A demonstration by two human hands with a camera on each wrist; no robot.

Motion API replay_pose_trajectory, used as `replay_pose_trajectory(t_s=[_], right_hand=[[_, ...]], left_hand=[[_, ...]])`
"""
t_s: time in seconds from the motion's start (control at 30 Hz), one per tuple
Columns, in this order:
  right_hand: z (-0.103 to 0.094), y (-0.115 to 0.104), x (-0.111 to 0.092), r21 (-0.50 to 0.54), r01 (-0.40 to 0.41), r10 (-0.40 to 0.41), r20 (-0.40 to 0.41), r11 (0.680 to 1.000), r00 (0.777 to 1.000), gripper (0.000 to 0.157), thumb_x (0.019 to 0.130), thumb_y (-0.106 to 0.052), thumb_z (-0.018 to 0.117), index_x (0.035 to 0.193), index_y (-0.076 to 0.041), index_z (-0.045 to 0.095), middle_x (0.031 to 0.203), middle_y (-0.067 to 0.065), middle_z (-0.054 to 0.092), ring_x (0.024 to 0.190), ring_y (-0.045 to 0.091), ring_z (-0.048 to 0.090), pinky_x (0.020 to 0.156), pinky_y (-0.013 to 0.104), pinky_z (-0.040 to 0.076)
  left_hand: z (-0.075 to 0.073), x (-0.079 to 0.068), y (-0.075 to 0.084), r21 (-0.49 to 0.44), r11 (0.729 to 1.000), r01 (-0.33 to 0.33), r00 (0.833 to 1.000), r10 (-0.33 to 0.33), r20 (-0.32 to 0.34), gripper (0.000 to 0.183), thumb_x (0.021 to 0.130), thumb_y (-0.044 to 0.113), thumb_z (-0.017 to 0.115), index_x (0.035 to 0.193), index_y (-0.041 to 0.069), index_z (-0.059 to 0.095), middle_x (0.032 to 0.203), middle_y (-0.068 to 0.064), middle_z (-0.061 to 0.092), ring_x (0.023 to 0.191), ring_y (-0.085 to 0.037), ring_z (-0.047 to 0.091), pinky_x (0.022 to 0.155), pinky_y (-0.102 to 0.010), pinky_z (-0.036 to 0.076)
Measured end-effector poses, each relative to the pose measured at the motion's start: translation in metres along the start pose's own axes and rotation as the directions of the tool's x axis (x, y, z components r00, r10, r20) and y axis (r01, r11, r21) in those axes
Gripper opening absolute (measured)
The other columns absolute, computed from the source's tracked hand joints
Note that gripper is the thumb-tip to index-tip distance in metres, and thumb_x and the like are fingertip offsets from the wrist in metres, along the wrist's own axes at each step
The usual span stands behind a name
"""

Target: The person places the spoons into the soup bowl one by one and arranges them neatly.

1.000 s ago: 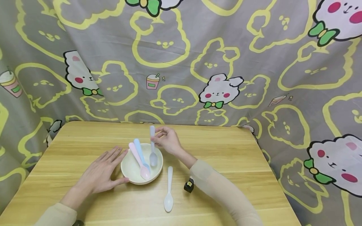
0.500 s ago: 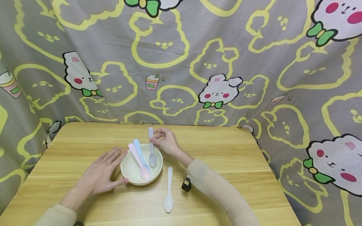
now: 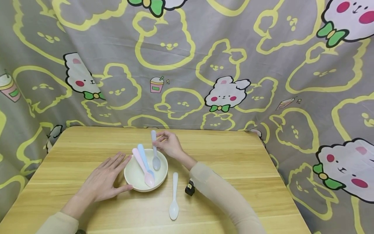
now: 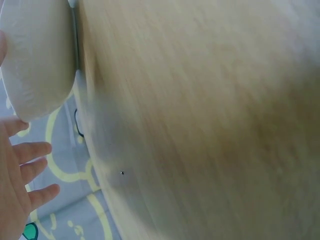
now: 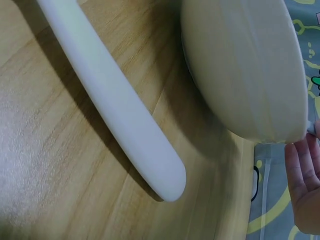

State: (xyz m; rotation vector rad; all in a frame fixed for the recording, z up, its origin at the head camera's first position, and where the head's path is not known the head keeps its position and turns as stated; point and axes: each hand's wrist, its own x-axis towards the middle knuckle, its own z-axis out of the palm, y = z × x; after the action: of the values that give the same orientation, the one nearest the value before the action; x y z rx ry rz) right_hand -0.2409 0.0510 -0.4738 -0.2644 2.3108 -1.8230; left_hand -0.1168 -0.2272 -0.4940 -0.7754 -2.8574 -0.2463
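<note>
A cream bowl (image 3: 132,174) stands on the table, with a pink spoon (image 3: 141,160) and a blue spoon (image 3: 143,155) leaning inside it. My right hand (image 3: 172,146) pinches the handle of a pale grey-lavender spoon (image 3: 154,138) at the bowl's far right rim; that spoon's head is inside the bowl. My left hand (image 3: 105,178) touches the bowl's left side with thumb and forefinger, its fingers spread and straight. In the left wrist view those fingers (image 4: 37,150) lie beside the bowl wall (image 4: 42,60). A white spoon (image 3: 174,198) lies right of the bowl, its handle large in the right wrist view.
The wooden table (image 3: 233,156) reaches back to a grey curtain (image 3: 187,74) printed with yellow outlines and white rabbits. A small black wrist device (image 3: 190,188) shows beside the right sleeve (image 3: 222,191).
My right hand has shifted slightly left with the pale grey-lavender spoon, whose head sits a little further left in the bowl. The left hand keeps its place at the bowl.
</note>
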Motion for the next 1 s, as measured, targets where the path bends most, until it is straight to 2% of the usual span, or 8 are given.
replay_pose_trajectory(t_s=[0.17, 0.3, 0.47, 0.8, 1.0], right_hand=[[0.004, 0.0, 0.0, -0.006, 0.018, -0.018, 0.025, 1.0, 1.0, 0.03, 0.092, -0.005, 0.08, 0.119, -0.002, 0.069, 0.097, 0.02, 0.077, 0.066, 0.015, 0.073, 0.065, 0.031, 0.068], [0.007, 0.001, -0.001, -0.052, 0.04, -0.038, 0.029, 0.998, 0.999, 0.03, 0.091, -0.008, 0.082, 0.118, -0.001, 0.069, 0.095, 0.018, 0.078, 0.065, 0.007, 0.066, 0.059, 0.021, 0.061], [0.01, 0.006, -0.002, -0.118, 0.073, -0.071, 0.022, 0.99, 0.997, 0.03, 0.09, -0.014, 0.084, 0.115, -0.004, 0.071, 0.094, 0.015, 0.079, 0.067, 0.005, 0.062, 0.06, 0.015, 0.051], [0.014, 0.012, -0.003, -0.134, 0.086, -0.08, 0.053, 0.987, 0.995, 0.028, 0.09, -0.015, 0.085, 0.113, -0.004, 0.072, 0.095, 0.014, 0.079, 0.072, 0.004, 0.062, 0.065, 0.015, 0.052], [0.015, 0.013, -0.002, -0.159, 0.109, -0.099, 0.069, 0.981, 0.993, 0.026, 0.091, -0.011, 0.083, 0.113, -0.002, 0.072, 0.093, 0.008, 0.077, 0.074, 0.004, 0.063, 0.068, 0.015, 0.055]], left_hand=[[0.001, -0.001, 0.0, 0.008, 1.0, -0.009, 1.0, 0.009, -0.019, 0.105, 0.084, 0.078, 0.069, 0.162, 0.011, 0.043, 0.159, -0.026, 0.051, 0.149, -0.045, 0.048, 0.119, -0.062, 0.044], [0.002, -0.001, 0.0, 0.009, 1.0, -0.007, 1.0, 0.007, -0.022, 0.105, 0.084, 0.078, 0.069, 0.162, 0.011, 0.043, 0.159, -0.025, 0.051, 0.149, -0.044, 0.048, 0.119, -0.062, 0.044], [0.001, -0.001, 0.0, -0.005, 1.0, 0.002, 1.0, -0.002, 0.004, 0.106, 0.085, 0.078, 0.068, 0.163, 0.012, 0.041, 0.161, -0.025, 0.049, 0.15, -0.044, 0.046, 0.121, -0.062, 0.042], [0.001, -0.002, -0.001, 0.001, 1.0, -0.008, 1.0, 0.008, -0.01, 0.106, 0.085, 0.077, 0.068, 0.162, 0.01, 0.041, 0.16, -0.026, 0.049, 0.15, -0.045, 0.047, 0.12, -0.064, 0.044], [-0.001, -0.001, -0.001, -0.004, 1.0, -0.001, 1.0, 0.001, 0.011, 0.107, 0.086, 0.078, 0.067, 0.163, 0.01, 0.04, 0.161, -0.026, 0.048, 0.151, -0.045, 0.046, 0.121, -0.064, 0.043]])
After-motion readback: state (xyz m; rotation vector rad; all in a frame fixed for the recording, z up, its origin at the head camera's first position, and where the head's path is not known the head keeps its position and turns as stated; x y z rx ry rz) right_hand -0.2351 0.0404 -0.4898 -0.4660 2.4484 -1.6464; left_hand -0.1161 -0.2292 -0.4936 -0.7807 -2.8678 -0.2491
